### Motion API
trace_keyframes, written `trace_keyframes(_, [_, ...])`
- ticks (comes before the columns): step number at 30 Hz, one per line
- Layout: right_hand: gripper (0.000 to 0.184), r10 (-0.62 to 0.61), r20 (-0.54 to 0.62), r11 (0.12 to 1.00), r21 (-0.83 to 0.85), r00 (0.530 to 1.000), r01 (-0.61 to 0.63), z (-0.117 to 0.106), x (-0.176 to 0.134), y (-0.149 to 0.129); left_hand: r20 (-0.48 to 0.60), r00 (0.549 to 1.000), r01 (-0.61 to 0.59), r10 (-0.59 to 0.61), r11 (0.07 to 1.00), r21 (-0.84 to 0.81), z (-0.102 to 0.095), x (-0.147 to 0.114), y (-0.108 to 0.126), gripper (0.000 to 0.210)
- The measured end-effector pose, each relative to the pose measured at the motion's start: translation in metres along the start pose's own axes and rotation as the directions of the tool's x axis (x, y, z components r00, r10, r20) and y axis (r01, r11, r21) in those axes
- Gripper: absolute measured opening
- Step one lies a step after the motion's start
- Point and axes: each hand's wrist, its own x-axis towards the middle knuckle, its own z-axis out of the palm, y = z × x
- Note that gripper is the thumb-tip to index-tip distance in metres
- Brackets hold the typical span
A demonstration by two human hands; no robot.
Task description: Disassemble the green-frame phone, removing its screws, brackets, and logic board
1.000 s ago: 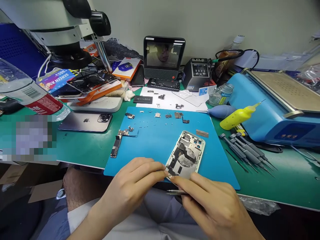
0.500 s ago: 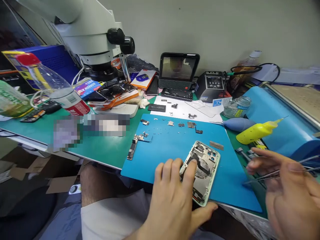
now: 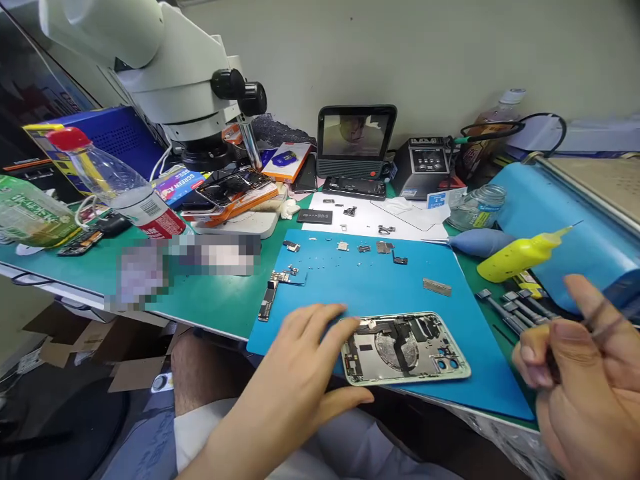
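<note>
A pale green phone housing [image 3: 385, 350], its inside facing up, lies lengthwise across the near edge of the blue mat [image 3: 340, 287]. My left hand [image 3: 300, 373] holds its left end, index finger at the far corner and thumb along the near edge. A dark flex cable crosses the round coil inside the housing, and the camera openings are at its right end. Right of the mat, my right hand [image 3: 580, 380] is raised with fingers curled around tweezers [image 3: 606, 327], which are blurred and mostly hidden. A logic board [image 3: 267, 300] and several small parts lie on the mat.
A black battery [image 3: 315, 217] is near the white paper [image 3: 370, 213]. A blue air blower [image 3: 483, 245], yellow needle bottle [image 3: 520, 257] and several ribbon connectors [image 3: 515, 310] line the right side. A microscope [image 3: 185, 87] and plastic bottle [image 3: 125, 190] stand left; a small screen [image 3: 356, 137] is behind.
The phone housing has turned from slanting upright to lying sideways, with my left hand shifting left to its end. My right hand has moved slightly, and the tweezer tips no longer show over the mat.
</note>
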Motion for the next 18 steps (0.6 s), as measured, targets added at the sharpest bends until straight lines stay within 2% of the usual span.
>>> trace_keyframes(1, [0.061, 0.019, -0.010, 0.999, 0.038, 1.000, -0.018, 0.002, 0.000, -0.005, -0.029, 0.999, 0.019, -0.019, 1.000, 0.024, 0.002, -0.003, -0.001, 0.085])
trace_keyframes(3, [0.055, 0.003, 0.022, 0.993, 0.116, 1.000, -0.006, 0.005, -0.001, -0.014, -0.064, 0.997, 0.033, -0.031, 0.999, 0.030, 0.005, -0.008, -0.003, 0.078])
trace_keyframes(6, [0.029, -0.024, 0.077, 0.993, 0.121, 0.997, 0.014, 0.007, -0.004, -0.021, -0.085, 0.996, 0.017, -0.018, 1.000, -0.009, 0.008, -0.013, -0.006, 0.059])
trace_keyframes(9, [0.004, -0.017, 0.083, 0.997, 0.074, 0.996, 0.011, 0.005, -0.009, -0.024, -0.107, 0.994, 0.002, -0.004, 1.000, -0.016, 0.010, -0.013, -0.008, 0.052])
trace_keyframes(10, [0.008, -0.016, 0.089, 0.998, 0.069, 0.996, 0.010, 0.005, -0.011, -0.025, -0.114, 0.993, -0.005, 0.004, 1.000, -0.013, 0.010, -0.012, -0.009, 0.052])
trace_keyframes(12, [0.026, -0.017, 0.126, 0.997, 0.079, 0.992, 0.007, 0.005, -0.014, -0.027, -0.128, 0.991, -0.027, 0.026, 1.000, -0.003, 0.011, -0.012, -0.010, 0.052])
trace_keyframes(14, [0.041, 0.005, 0.215, 0.993, 0.115, 0.977, -0.030, 0.011, -0.015, -0.031, -0.159, 0.986, -0.046, 0.049, 0.999, 0.022, 0.013, -0.012, -0.011, 0.051])
trace_keyframes(16, [0.041, 0.051, 0.329, 0.980, 0.167, 0.943, -0.112, 0.022, -0.015, -0.036, -0.197, 0.978, -0.062, 0.072, 0.996, 0.056, 0.014, -0.013, -0.011, 0.050])
trace_keyframes(17, [0.039, 0.084, 0.412, 0.969, 0.178, 0.907, -0.171, 0.029, -0.014, -0.038, -0.214, 0.974, -0.066, 0.079, 0.995, 0.069, 0.015, -0.014, -0.011, 0.049])
trace_keyframes(18, [0.030, 0.079, 0.463, 0.965, 0.187, 0.883, -0.184, 0.037, -0.014, -0.041, -0.228, 0.970, -0.066, 0.082, 0.995, 0.076, 0.016, -0.014, -0.010, 0.049])
